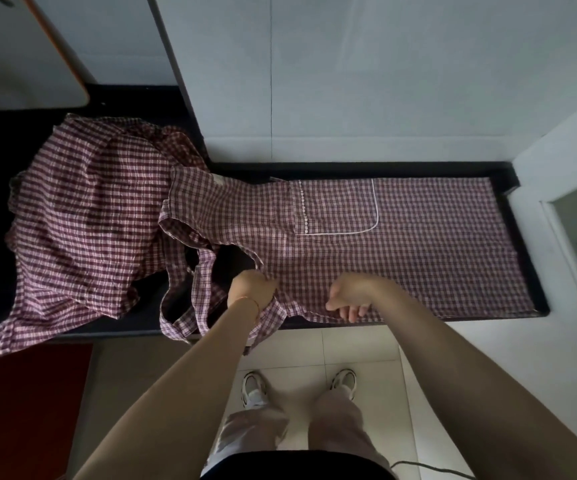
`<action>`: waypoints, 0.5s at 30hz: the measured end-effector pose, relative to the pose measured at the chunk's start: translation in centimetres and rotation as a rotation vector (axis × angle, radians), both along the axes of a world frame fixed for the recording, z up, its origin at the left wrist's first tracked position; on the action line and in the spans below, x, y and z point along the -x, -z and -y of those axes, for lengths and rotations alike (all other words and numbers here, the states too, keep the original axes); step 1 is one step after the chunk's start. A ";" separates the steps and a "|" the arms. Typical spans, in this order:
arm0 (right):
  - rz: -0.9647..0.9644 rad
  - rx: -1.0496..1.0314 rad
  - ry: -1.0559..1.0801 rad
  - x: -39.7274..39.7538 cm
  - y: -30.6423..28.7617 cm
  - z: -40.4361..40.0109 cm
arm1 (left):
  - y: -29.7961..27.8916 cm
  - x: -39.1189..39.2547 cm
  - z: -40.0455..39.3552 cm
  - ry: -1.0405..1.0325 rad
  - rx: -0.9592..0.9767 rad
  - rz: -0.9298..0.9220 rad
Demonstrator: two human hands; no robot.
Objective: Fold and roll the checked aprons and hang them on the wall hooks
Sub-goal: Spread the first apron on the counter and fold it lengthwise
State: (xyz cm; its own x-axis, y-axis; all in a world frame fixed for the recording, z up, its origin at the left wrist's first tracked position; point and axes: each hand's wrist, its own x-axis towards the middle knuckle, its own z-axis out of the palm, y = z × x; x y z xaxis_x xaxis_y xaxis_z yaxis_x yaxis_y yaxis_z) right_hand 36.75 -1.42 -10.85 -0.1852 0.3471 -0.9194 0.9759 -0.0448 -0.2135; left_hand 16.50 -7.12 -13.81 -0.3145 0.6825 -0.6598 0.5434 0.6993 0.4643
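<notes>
A maroon-and-white checked apron (418, 244) lies spread flat along the black counter (536, 299), its white-trimmed pocket (335, 209) facing up. My left hand (250, 289) grips the apron's fabric near its waist edge, where the straps (190, 306) loop and hang over the counter's front. My right hand (349, 296) is above the apron's near edge with fingers loosely curled downward, holding nothing. A second checked apron (82, 216) lies crumpled in a heap on the counter to the left. No wall hooks are in view.
A white tiled wall (384, 81) rises behind the counter, and a white frame (557, 188) closes the right end. A pale board with an orange rim (55, 64) leans at the back left. A red cabinet front (27, 410) sits below left. My feet stand on pale floor tiles (359, 351).
</notes>
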 end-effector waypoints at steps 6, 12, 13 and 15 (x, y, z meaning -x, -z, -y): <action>0.108 -0.116 0.106 -5.0 0.4 0.5 | -0.4 -0.8 1.0 -0.104 -0.110 0.234; 0.009 -0.163 0.198 -7.1 0.4 1.3 | -1.0 -0.6 1.7 0.145 0.165 0.279; -0.014 -0.166 0.195 -7.4 0.4 1.2 | -1.4 -0.4 1.6 0.188 0.192 0.220; -0.045 -0.174 0.172 -7.8 0.3 1.0 | -1.7 0.0 1.2 0.220 0.210 0.041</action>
